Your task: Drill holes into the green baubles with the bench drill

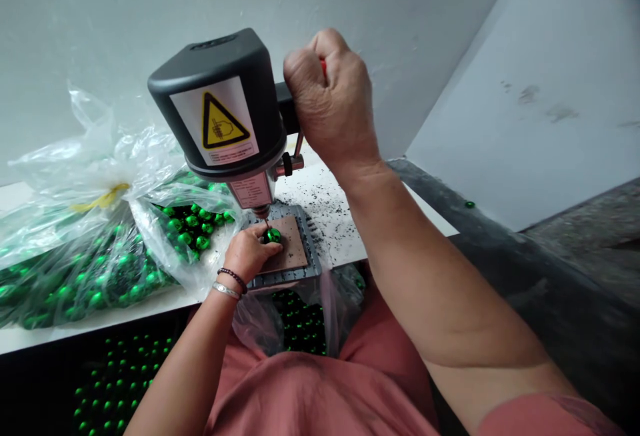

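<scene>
A shiny green ball [273,236] rests on a brown board [295,249], pinched by my left hand [247,249] from its left side. Directly above it, the thin bit [267,221] of a black bench drill press [215,103] comes down to the top of the ball; whether it has entered the ball is too small to tell. My right hand [335,89] is closed around the drill's feed handle [323,68], of which a bit of red shows. Under the board lies the drill's grey slotted base [313,256].
Left on the white table [345,229] lies a clear plastic bag [90,249] full of green balls, its side open. Dark shavings are scattered around the base. Another plastic bag [260,323] with green balls hangs below the table's front edge. One ball [469,204] lies on the floor.
</scene>
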A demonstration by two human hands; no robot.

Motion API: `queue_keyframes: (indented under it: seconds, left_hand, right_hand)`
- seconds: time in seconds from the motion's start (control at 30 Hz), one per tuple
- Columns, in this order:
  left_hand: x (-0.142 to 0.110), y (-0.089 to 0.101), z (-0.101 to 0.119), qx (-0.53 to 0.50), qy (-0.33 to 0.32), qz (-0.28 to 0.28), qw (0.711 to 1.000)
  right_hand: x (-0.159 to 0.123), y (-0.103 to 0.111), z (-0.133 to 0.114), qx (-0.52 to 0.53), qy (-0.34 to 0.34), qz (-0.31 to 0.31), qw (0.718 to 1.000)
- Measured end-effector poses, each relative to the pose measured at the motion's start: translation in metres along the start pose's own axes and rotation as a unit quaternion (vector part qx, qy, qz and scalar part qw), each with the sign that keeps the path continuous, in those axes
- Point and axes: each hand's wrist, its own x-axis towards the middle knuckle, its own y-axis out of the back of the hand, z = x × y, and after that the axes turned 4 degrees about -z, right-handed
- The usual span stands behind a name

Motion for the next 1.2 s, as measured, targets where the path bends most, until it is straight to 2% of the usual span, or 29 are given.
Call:
queue_keyframes:
  seconds: [0.13, 0.3, 0.47, 0.97, 1.2]
  left_hand:
    - [-0.001, 0.000, 0.001, 0.024, 0.006, 0.003, 1.000]
    - [-0.003, -0.002, 0.001, 0.039, -0.007, 0.006, 0.999]
    - [-0.003, -0.003, 0.000, 0.045, -0.024, 0.010, 0.999]
    - [-0.006, -0.004, 0.001, 0.033, -0.009, 0.012, 0.999]
    - [-0.008, -0.003, 0.003, 0.035, 0.001, 0.023, 0.999]
  right_hand:
    - [-0.024, 0.008, -0.002, 0.002, 0.071, 0.025, 0.997]
    - [-0.063, 0.016, 0.005, -0.067, 0.163, 0.074, 0.981]
    - [-0.092, 0.018, 0.018, -0.095, 0.204, 0.067, 0.972]
    - [-0.120, 0.003, 0.036, -0.078, 0.177, 0.110, 0.975]
    - [-0.135, -0.002, 0.044, -0.081, 0.147, 0.096, 0.981]
